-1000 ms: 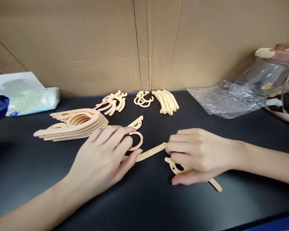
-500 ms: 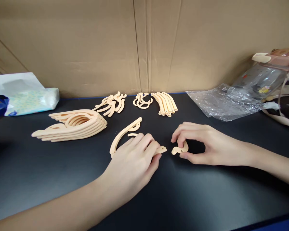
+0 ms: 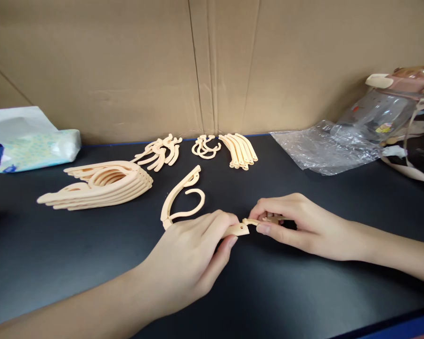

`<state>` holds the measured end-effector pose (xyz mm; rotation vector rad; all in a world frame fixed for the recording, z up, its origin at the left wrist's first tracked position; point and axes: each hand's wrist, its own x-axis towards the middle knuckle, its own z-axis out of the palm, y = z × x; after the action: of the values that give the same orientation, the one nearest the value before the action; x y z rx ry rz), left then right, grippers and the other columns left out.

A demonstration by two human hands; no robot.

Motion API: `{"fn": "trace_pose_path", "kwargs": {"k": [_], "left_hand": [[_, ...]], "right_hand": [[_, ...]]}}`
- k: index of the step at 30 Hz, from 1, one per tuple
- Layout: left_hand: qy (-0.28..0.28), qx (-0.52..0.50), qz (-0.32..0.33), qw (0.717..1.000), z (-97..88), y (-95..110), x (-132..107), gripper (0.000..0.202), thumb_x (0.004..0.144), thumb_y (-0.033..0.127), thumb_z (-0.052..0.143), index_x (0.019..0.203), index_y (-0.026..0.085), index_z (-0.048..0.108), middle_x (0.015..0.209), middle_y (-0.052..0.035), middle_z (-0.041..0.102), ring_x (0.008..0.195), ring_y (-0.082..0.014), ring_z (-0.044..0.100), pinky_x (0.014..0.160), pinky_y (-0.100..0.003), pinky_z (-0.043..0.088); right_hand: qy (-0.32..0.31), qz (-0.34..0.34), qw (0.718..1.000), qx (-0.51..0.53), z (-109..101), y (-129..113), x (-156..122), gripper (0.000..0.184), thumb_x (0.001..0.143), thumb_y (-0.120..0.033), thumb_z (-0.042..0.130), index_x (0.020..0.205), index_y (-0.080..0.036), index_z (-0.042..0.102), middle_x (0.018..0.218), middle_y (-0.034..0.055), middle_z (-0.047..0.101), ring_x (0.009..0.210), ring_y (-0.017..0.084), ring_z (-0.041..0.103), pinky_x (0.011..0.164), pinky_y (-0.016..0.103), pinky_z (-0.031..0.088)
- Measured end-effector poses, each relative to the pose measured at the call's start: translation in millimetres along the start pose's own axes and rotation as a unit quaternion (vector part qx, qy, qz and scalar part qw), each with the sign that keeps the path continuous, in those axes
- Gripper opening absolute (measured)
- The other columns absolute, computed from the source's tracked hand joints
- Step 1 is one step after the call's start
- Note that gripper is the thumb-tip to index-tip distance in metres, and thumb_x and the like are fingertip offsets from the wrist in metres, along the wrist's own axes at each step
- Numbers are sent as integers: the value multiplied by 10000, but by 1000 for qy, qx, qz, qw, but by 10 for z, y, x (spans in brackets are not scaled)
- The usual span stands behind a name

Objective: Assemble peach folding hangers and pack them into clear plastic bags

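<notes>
1 part-built hanger [image 3: 170,197]; behind it, 3 piles of loose parts [image 3: 239,149]; left of it, 1 stack of hangers [image 3: 136,182] and 1 tissue pack [image 3: 38,149]; right of it, 1 plastic bag [image 3: 321,149] and 1 bottle [image 3: 376,110].

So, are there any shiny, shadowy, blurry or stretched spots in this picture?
Head view: glints streak the crumpled clear plastic sheet; a soft sheen spreads over the smooth black tabletop; a dark shadow lies under the bare right hand. Same head view: the small beige curved piece it holds looks soft-edged; the clear, pink-lidded bottle leans, perhaps from lens distortion.
</notes>
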<state>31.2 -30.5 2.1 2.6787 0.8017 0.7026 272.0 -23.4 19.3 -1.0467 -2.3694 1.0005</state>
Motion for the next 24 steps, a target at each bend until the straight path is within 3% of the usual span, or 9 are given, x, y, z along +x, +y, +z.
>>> {"fn": "trace_pose_path", "kwargs": {"k": [24], "left_hand": [[-39,43,18,998,27,-36,3,151,1037,153,318,1051,195,463,885,10,669,690,-126,658,578,-230,497]], "right_hand": [[10,-68,997,-35,29,59,-38,216,1013,-276,460,928,-157,619,751,-5,603,633,91,519,599,206,390]]}}
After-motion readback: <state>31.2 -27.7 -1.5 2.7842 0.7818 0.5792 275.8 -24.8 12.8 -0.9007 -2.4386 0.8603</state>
